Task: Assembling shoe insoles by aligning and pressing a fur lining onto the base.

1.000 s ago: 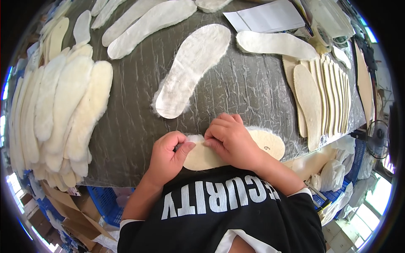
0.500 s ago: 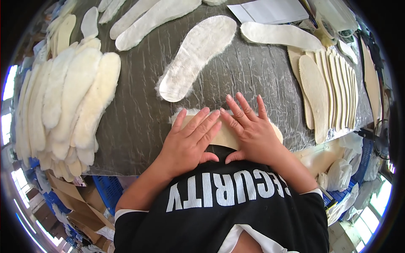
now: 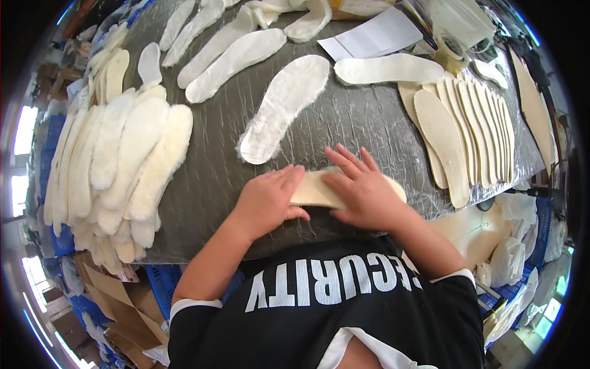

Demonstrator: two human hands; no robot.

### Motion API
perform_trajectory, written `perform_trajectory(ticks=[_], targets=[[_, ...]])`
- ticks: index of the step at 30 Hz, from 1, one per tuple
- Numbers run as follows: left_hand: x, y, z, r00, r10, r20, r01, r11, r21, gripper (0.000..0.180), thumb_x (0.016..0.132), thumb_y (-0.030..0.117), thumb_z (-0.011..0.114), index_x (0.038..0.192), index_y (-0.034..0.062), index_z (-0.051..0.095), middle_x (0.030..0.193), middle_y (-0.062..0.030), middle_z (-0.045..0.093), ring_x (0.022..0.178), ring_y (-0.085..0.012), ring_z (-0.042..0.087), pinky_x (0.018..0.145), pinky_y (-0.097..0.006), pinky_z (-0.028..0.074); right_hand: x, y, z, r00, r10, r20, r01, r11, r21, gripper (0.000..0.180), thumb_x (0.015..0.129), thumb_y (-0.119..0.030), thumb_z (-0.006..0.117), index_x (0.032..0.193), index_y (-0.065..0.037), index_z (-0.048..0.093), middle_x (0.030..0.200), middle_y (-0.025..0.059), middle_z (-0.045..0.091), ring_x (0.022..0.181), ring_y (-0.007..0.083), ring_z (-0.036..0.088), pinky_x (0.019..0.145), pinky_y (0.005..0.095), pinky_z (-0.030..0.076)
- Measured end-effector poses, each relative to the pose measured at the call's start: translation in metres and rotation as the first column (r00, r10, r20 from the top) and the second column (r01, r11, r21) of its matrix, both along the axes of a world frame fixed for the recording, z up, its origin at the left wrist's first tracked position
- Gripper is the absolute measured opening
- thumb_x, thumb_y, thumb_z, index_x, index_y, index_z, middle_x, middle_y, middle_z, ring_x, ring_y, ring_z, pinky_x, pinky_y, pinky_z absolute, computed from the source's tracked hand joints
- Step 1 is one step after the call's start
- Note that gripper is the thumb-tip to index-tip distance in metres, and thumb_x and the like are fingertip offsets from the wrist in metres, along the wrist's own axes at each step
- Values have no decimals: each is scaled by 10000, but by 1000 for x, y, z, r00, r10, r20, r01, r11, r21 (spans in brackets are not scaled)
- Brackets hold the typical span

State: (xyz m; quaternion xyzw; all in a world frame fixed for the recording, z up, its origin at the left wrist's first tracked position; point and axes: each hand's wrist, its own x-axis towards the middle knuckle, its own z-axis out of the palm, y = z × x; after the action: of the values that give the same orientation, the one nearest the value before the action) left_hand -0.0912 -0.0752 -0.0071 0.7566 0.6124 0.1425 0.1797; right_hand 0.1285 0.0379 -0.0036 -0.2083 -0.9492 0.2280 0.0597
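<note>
A tan insole [image 3: 313, 189] lies flat near the front edge of the grey wrinkled table cover [image 3: 215, 166]. My left hand [image 3: 267, 200] presses its palm on the insole's left end, fingers together. My right hand [image 3: 362, 190] rests flat on the insole's right part, fingers spread. Both hands hide most of the insole; only its middle strip and right tip show. A white fleecy insole [image 3: 286, 107] lies just beyond my hands.
A fanned pile of fleecy insoles [image 3: 123, 166] fills the left side. A row of overlapping tan insoles [image 3: 467, 129] lies at the right. More white insoles [image 3: 236, 55], one white insole [image 3: 387, 69], paper sheets [image 3: 375, 37] and tape rolls [image 3: 455, 49] sit at the back.
My hands went from pinching the insole's edge to lying flat on it, then slid apart slightly. The view shifted so the table sits lower in the picture.
</note>
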Motion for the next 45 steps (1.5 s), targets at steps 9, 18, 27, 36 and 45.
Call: perform_trajectory(ticks=[9, 18, 27, 36, 45], targets=[[0, -9, 19, 839, 276, 469, -142, 943, -301, 327, 750, 206, 792, 1000, 51, 649, 808, -114, 678, 707, -242, 649, 664, -323, 496, 6, 13, 54, 976, 43, 215, -31, 998, -59, 228, 807, -267, 697, 980, -118, 681, 669, 76, 652, 657, 286, 652, 669, 410, 490], [-2, -13, 10, 745, 288, 601, -140, 949, -282, 228, 813, 149, 721, 988, 17, 659, 800, -102, 670, 698, -167, 623, 671, -290, 490, -13, 8, 33, 987, 141, 76, -149, 984, 101, 228, 759, -325, 721, 753, -123, 615, 555, 40, 578, 576, 256, 611, 651, 378, 461], [-59, -64, 90, 819, 410, 402, -480, 873, 89, 211, 834, 90, 698, 1025, 6, 667, 906, -115, 699, 838, -200, 663, 775, -311, 506, 12, 24, 45, 918, -232, -322, 277, 955, 101, 660, 668, -284, 799, 1253, -78, 573, 1322, 133, 570, 1229, 329, 519, 1061, 486, 366], [-257, -146, 236, 244, 896, -371, -231, 425, 875, 524, 731, -70, 525, 1200, 123, 654, 1166, -95, 662, 1066, -305, 576, 952, -415, 438, 64, 22, 2, 897, -367, -245, 374, 927, -18, 474, 751, -148, 748, 1190, -41, 605, 1359, 181, 526, 1274, 402, 448, 1057, 478, 363], [-314, -187, 226, 6, 858, -514, -733, 354, 582, 448, 819, 120, 572, 1266, 130, 602, 1296, -107, 596, 1191, -339, 526, 1010, -419, 411, 17, 45, 6, 993, -97, -70, 99, 995, 30, 368, 781, -212, 726, 1111, -74, 639, 1231, 114, 598, 1254, 339, 478, 1068, 487, 339]])
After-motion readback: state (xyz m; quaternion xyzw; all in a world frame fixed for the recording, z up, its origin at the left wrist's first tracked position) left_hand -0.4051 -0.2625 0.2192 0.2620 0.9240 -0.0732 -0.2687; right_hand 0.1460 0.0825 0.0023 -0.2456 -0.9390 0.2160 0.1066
